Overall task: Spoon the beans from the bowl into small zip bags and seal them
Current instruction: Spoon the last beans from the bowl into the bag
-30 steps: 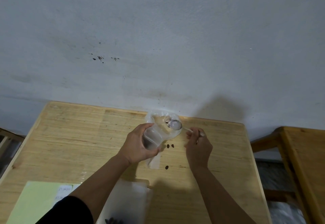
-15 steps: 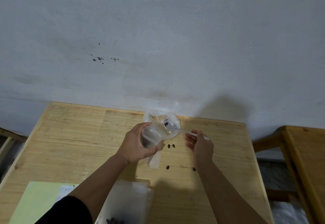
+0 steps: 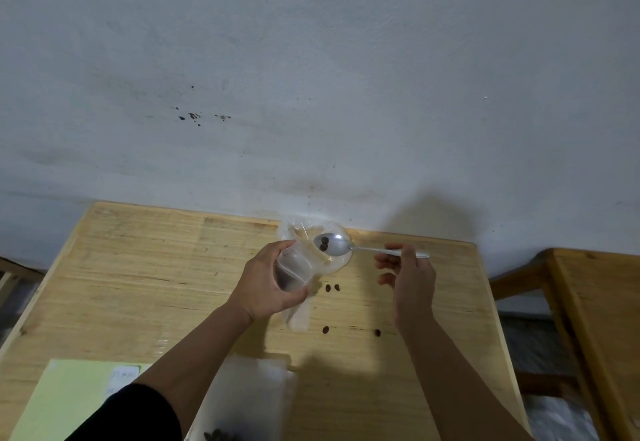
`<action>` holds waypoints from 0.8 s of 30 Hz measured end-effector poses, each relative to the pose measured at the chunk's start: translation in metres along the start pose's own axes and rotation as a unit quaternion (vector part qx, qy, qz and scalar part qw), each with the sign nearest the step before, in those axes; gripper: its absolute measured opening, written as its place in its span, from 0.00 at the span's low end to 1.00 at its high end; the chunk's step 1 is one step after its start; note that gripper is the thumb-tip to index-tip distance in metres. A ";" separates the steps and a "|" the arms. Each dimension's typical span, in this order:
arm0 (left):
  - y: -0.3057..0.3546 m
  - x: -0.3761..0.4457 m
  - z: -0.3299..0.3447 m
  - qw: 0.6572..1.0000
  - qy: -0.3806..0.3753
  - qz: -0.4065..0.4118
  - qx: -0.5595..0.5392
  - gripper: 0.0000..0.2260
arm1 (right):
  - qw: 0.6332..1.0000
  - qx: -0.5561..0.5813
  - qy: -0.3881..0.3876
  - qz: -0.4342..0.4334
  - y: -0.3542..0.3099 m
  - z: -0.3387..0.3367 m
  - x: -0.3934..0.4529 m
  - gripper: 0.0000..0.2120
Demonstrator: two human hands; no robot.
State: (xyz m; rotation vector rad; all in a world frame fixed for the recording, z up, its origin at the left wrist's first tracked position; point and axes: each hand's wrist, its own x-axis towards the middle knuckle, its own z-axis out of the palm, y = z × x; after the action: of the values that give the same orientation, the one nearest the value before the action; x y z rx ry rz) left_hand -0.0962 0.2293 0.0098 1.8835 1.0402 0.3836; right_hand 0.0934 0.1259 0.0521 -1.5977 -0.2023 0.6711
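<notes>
- Wooden table (image 3: 121, 278) pushed against a pale grey wall (image 3: 311, 60), seen from the head camera.
- Left hand (image 3: 266, 285) grips a small clear zip bag (image 3: 294, 269), fingers curled round it, bag held up off the table, a few dark beans low inside it.
- Right hand (image 3: 412, 278) pinches the handle of a metal spoon (image 3: 334, 245), thumb on top, other fingers loosely curled below.
- Spoon bowl sits over a clear plastic bowl (image 3: 332, 257) at the far table edge, two beans (image 3: 324, 243) in the spoon.
- Bag mouth is just beside the spoon, touching or overlapping the bowl rim; cannot tell which.
- Loose beans on the table: two (image 3: 331, 288) near the bowl, two (image 3: 325, 329) nearer the person, between the arms.
- Stack of clear bags (image 3: 256, 392) lies at the near edge, with dark beans (image 3: 218, 435) showing at the bottom.
- Green paper sheet (image 3: 65, 392) at near left, small white label on it, writing too small to read.
- Second wooden table (image 3: 595, 302) at right, apart from the first.
</notes>
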 end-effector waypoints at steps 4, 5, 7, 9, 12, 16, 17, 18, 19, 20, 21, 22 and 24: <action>0.003 -0.001 0.001 1.000 0.004 0.003 -0.001 0.47 | 0.990 -0.063 -0.067 -0.108 -0.013 0.007 -0.012 0.15; 0.004 -0.001 0.001 1.000 0.003 0.004 0.001 0.47 | 0.981 -0.096 -0.085 -0.143 -0.014 0.009 -0.015 0.15; 0.004 -0.001 0.002 1.000 0.002 0.005 0.000 0.46 | 0.969 -0.132 -0.085 -0.191 -0.015 0.011 -0.019 0.14; 0.005 0.000 0.002 1.000 0.002 0.006 -0.002 0.45 | 0.975 -0.115 -0.027 -0.188 -0.013 0.013 -0.017 0.14; 0.004 -0.001 0.001 1.000 -0.001 0.008 0.000 0.45 | 0.967 -0.164 0.075 -0.178 0.001 0.013 -0.005 0.14; 0.002 -0.001 0.003 1.000 -0.006 0.007 0.002 0.43 | 0.926 -0.284 0.068 -0.239 0.027 0.013 0.003 0.13; 0.002 -0.001 0.003 1.000 -0.008 0.007 0.001 0.44 | 0.915 -0.296 0.062 -0.266 0.031 0.014 0.003 0.13; 0.003 -0.001 0.003 1.000 -0.010 0.006 0.002 0.44 | 0.906 -0.304 0.056 -0.290 0.035 0.016 0.003 0.14; 0.004 -0.001 0.003 1.000 -0.011 0.005 0.002 0.45 | 0.901 -0.306 0.051 -0.304 0.038 0.019 0.003 0.16; 0.004 -0.001 0.003 1.000 -0.012 0.004 0.003 0.45 | 0.902 -0.302 0.049 -0.303 0.041 0.022 0.003 0.16; 0.004 -0.001 0.003 1.000 -0.014 0.003 0.003 0.45 | 0.912 -0.292 0.053 -0.283 0.043 0.024 0.001 0.15; 0.003 -0.001 0.003 1.000 -0.016 0.003 0.004 0.45 | 0.928 -0.276 0.061 -0.245 0.044 0.027 0.000 0.14; 0.002 -0.001 0.002 1.000 -0.021 0.002 0.008 0.45 | 0.961 -0.230 0.075 -0.135 0.047 0.029 -0.001 0.13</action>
State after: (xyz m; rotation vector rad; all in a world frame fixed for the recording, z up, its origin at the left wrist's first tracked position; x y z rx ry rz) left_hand -0.0943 0.2269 0.0108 1.8998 1.0134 0.3383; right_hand 0.0650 0.1430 0.0078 -2.0083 -0.4817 0.2972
